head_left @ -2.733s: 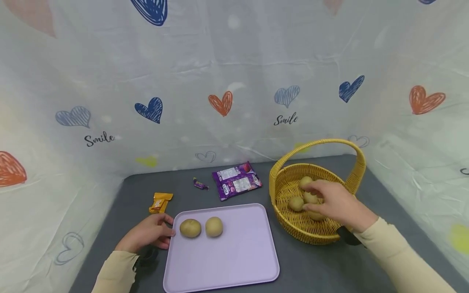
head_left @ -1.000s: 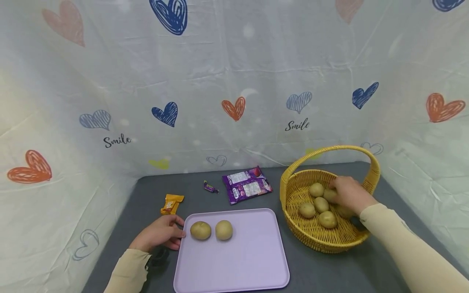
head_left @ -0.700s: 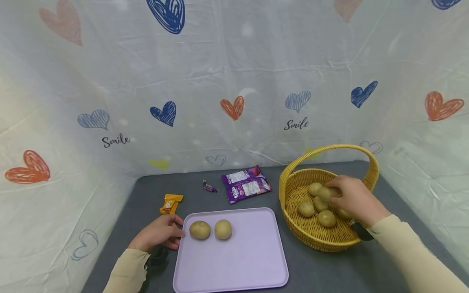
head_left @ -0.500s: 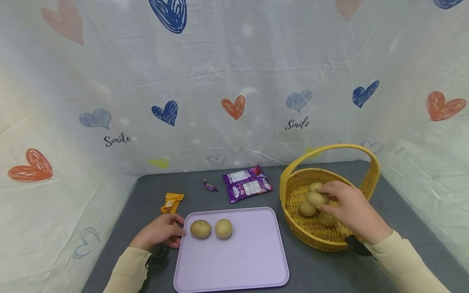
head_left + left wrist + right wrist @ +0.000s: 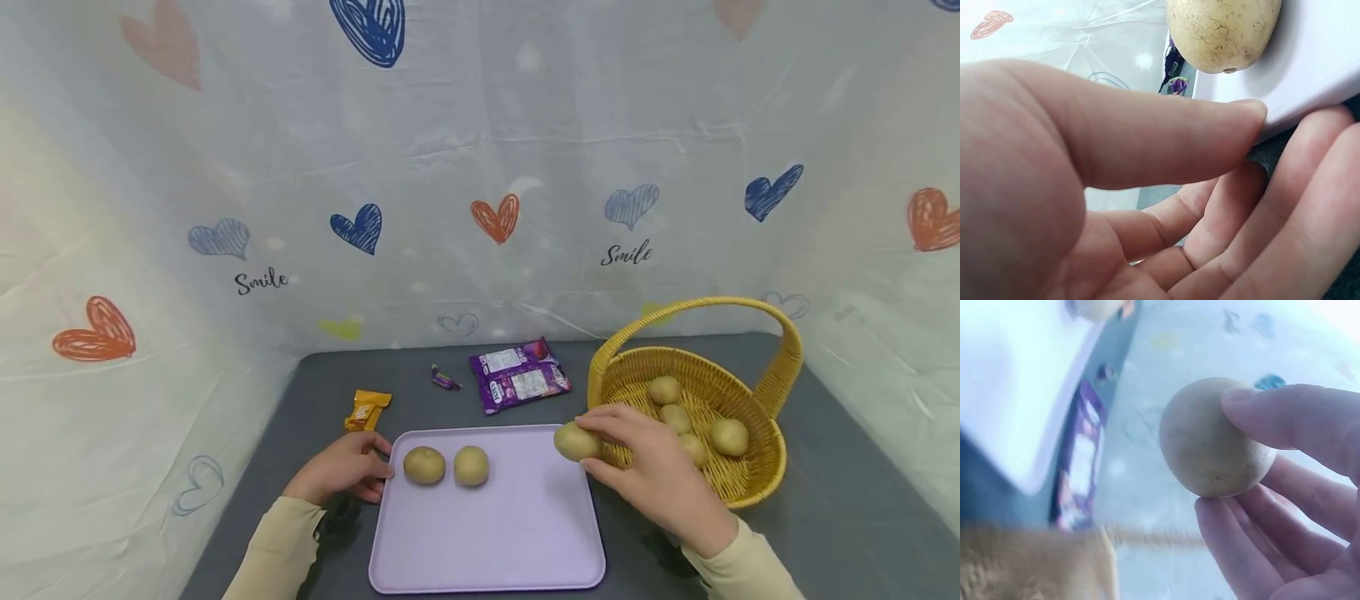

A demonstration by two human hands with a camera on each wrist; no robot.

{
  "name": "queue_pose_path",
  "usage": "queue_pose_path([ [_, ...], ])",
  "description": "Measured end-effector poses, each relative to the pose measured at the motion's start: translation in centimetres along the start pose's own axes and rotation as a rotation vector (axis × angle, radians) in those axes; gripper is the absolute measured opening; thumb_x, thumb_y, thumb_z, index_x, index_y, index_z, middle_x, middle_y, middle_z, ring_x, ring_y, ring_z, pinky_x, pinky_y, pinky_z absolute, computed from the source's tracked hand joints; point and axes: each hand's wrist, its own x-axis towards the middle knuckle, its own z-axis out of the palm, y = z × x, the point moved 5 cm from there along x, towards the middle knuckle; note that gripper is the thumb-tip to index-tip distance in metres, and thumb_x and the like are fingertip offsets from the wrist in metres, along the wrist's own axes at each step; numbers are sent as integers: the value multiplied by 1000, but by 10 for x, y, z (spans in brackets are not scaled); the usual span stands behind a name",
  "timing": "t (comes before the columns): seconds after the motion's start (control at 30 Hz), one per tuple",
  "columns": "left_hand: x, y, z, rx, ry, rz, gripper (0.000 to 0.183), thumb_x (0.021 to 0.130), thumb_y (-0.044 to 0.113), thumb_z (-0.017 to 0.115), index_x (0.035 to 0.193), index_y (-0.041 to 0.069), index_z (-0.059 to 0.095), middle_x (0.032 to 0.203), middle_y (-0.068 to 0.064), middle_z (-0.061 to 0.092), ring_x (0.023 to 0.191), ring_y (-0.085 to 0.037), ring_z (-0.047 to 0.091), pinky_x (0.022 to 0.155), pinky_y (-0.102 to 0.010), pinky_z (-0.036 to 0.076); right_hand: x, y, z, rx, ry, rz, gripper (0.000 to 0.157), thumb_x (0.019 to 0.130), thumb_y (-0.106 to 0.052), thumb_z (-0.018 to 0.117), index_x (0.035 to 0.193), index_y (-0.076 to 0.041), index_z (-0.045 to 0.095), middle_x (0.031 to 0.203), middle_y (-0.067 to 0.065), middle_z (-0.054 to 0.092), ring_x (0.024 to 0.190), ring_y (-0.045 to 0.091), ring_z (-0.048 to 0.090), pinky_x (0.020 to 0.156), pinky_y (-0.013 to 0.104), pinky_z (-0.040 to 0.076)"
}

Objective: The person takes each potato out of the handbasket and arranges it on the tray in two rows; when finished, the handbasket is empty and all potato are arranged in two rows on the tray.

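My right hand (image 5: 652, 462) pinches a potato (image 5: 576, 442) between thumb and fingertips; in the head view it overlaps the tray's far right corner. The right wrist view shows the potato (image 5: 1213, 439) raised, thumb on one side and fingers on the other. At the lilac tray (image 5: 487, 542), my left hand (image 5: 345, 468) rests with loosely bent fingers by the left rim, its thumb tip right at the edge. Two potatoes lie on the tray, an oval one (image 5: 424, 465) and a rounder one (image 5: 471, 466). Several potatoes (image 5: 729, 437) sit in the yellow wicker basket (image 5: 750, 492).
Behind the tray lie a purple snack packet (image 5: 519, 377) and a small purple wrapped candy (image 5: 446, 378). An orange packet (image 5: 367, 410) is just beyond my left hand. The basket's tall handle (image 5: 705, 302) arches over it. A heart-printed sheet (image 5: 480, 167) surrounds the dark table.
My right hand has lifted a potato out of the basket and carried it left to the tray's far right corner. The left hand has stayed at the tray's left rim.
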Motion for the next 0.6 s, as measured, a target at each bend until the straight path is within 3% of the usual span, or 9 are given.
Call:
queue_pose_path([
  [0.23, 2, -1, -1, 11, 15, 4, 45, 92, 10, 80, 129, -6, 59, 82, -10, 67, 63, -16, 69, 63, -36, 67, 19, 2, 63, 167, -117, 26, 40, 82, -3, 92, 119, -11, 79, 119, -3, 74, 106, 14, 74, 92, 32, 66],
  [0.37, 0, -4, 1, 12, 9, -8, 43, 92, 9, 80, 128, -6, 60, 82, -10, 67, 64, -16, 70, 63, -36, 67, 26, 8, 95, 187, -173, 56, 39, 83, -2, 91, 119, -6, 79, 118, 1, 74, 108, 18, 74, 95, 31, 65],
  [0.6, -3, -1, -1, 2, 25, 11, 43, 92, 10, 80, 127, -6, 61, 82, -11, 67, 63, -16, 70, 63, -36, 67, 36, 14, 116, 158, -160, 77, 39, 82, -1, 90, 119, -7, 79, 117, -1, 74, 106, 14, 72, 94, 31, 64],
])
